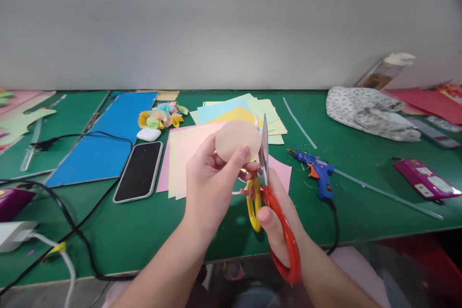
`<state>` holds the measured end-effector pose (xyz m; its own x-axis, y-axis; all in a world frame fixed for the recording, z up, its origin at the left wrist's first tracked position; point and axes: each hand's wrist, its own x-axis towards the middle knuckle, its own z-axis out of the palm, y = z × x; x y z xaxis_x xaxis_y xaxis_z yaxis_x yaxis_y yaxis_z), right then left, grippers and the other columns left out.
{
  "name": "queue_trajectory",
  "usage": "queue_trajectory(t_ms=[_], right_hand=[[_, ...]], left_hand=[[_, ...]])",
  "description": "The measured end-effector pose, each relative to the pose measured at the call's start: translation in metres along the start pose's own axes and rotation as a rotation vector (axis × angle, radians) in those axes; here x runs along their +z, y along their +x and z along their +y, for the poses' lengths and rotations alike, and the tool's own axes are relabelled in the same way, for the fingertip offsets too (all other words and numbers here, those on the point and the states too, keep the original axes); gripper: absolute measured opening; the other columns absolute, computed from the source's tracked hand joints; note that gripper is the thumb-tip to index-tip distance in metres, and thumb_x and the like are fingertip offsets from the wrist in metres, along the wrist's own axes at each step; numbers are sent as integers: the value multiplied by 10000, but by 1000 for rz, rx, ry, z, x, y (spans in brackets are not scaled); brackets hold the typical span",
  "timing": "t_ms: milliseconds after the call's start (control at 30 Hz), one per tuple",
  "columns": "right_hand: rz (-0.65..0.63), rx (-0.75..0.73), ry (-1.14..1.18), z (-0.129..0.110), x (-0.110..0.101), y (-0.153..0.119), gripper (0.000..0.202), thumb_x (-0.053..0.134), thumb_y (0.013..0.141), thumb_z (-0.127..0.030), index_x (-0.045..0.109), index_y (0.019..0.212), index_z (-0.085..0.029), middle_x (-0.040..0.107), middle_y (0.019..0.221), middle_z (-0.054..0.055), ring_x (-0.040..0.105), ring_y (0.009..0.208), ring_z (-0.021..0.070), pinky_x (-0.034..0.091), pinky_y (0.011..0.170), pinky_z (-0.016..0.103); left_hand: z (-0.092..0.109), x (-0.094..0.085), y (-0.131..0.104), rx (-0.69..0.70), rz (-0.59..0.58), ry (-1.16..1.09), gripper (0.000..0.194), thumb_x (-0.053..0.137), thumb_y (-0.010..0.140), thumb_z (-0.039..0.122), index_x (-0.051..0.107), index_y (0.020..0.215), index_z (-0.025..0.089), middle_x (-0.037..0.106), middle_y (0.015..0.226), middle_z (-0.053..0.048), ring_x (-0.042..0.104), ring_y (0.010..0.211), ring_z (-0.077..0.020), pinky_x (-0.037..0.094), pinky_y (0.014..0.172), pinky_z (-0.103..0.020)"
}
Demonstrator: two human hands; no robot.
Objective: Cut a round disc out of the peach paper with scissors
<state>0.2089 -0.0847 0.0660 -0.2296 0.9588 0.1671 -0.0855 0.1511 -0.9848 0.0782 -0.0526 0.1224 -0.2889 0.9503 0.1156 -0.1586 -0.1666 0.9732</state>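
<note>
While the left hand (pixel 209 180) pinches a round cream paper disc (pixel 234 135) between thumb and fingers — above the pastel paper sheets (pixel 180 154) — the right hand (pixel 288 207) grips the red-and-yellow-handled scissors (pixel 271 197), blades slightly parted at the disc's right edge. Farther right lies a blue glue gun (pixel 321 173); left, a smartphone (pixel 139 173).

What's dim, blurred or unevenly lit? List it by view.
Head view: the wall is unevenly lit, paler around the middle; head view: the top right corner darkens; head view: the space below the green table is dim and blurred; head view: the pale disc shows clearly.
</note>
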Motion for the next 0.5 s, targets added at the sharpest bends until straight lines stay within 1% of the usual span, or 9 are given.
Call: queue_trajectory(t_ms=[267, 400, 500], right_hand=[[16, -12, 2, 0, 1, 0, 828, 661, 858, -907, 624, 1410, -292, 656, 1326, 136, 703, 1173, 349, 646, 995, 522], [3, -19, 12, -1, 1, 0, 897, 691, 803, -934, 631, 1434, -299, 653, 1363, 135, 691, 1195, 348, 641, 989, 499], [-7, -17, 15, 0, 1, 0, 899, 709, 791, -930, 640, 1441, -313, 651, 1382, 127, 678, 1204, 341, 629, 994, 485]], left_hand=[[1, -1, 0, -2, -14, 10, 261, 907, 800, 278, 773, 1004, 184, 784, 747, 30, 751, 524, -134, 612, 493, -181], [2, -2, 1, 6, -8, 42, 254, 889, 823, 294, 770, 1016, 180, 780, 735, 23, 766, 562, -147, 609, 508, -185], [3, -3, 1, 21, 6, 56, 269, 892, 824, 310, 774, 1027, 180, 777, 724, 21, 769, 573, -154, 604, 506, -187]])
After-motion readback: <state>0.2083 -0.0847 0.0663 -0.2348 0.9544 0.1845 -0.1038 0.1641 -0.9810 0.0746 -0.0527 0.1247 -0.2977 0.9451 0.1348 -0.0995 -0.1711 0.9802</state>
